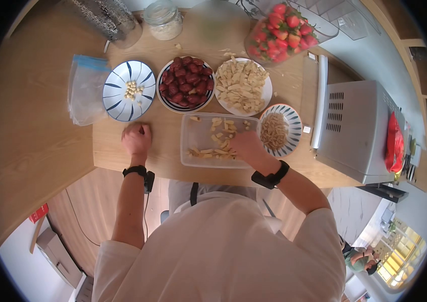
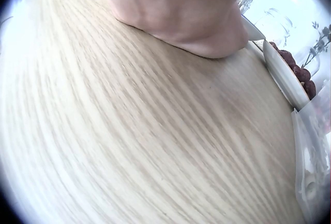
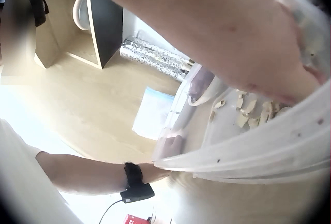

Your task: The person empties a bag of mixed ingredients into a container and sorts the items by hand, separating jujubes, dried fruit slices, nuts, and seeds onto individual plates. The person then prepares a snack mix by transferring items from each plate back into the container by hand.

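In the head view my right hand (image 1: 246, 146) reaches into the right part of a clear plastic box (image 1: 184, 143), among pale cut pieces (image 1: 206, 152); its fingertips are too unclear to show a grip. The right wrist view has the hand (image 3: 258, 43) over the box wall (image 3: 248, 159), fingers hidden, with pale pieces (image 3: 250, 106) below. My left hand (image 1: 136, 140) rests on the table, left of the box, fingers loosely curled, nothing visible in them. Only the heel of that hand (image 2: 181, 17) shows in the left wrist view.
Behind the box stand a plate of small pale seeds (image 1: 115, 108), a bowl of red dates (image 1: 186, 83) and a plate of pale slices (image 1: 243, 85). A bowl of thin pieces (image 1: 274, 131) is at its right. Further off are strawberries (image 1: 281, 32), a jar (image 1: 163, 22) and plastic bags (image 1: 85, 95).
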`<state>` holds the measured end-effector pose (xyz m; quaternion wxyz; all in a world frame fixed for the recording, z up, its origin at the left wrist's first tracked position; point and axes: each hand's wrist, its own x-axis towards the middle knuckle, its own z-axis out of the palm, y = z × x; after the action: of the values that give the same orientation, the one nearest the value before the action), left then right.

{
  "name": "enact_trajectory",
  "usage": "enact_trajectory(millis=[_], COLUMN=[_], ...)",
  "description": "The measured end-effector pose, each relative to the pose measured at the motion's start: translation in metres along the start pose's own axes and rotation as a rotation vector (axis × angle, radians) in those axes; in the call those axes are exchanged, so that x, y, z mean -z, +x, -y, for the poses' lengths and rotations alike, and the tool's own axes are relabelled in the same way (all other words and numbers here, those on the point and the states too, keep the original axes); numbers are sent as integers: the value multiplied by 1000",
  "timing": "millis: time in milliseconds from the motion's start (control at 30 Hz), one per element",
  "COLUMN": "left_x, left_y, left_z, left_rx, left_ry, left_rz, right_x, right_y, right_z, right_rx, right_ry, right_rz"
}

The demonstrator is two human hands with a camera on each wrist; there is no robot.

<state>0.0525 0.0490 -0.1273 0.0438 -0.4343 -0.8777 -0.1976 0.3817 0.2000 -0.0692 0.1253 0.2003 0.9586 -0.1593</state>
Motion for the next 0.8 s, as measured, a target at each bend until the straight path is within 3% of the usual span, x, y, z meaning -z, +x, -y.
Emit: enact_trajectory(millis=[167, 233, 567, 767, 800], left_x=[-2, -2, -1, 2, 2], left_y=[0, 0, 0, 0, 0], left_z=[0, 0, 0, -3, -3], left_rx=[-6, -1, -10, 6, 7], left_ry=[-4, -4, -8, -3, -3], left_rz=[-17, -10, 2, 3, 4], right_x=[11, 15, 8, 25, 36], right_y=[5, 4, 8, 8, 5], right_z=[1, -1, -4, 1, 4], right_rx=[-16, -41, -98, -65, -65], right_ry=[-85, -38, -168, -45, 70], right_rz=[-5, -107, -37, -16, -151])
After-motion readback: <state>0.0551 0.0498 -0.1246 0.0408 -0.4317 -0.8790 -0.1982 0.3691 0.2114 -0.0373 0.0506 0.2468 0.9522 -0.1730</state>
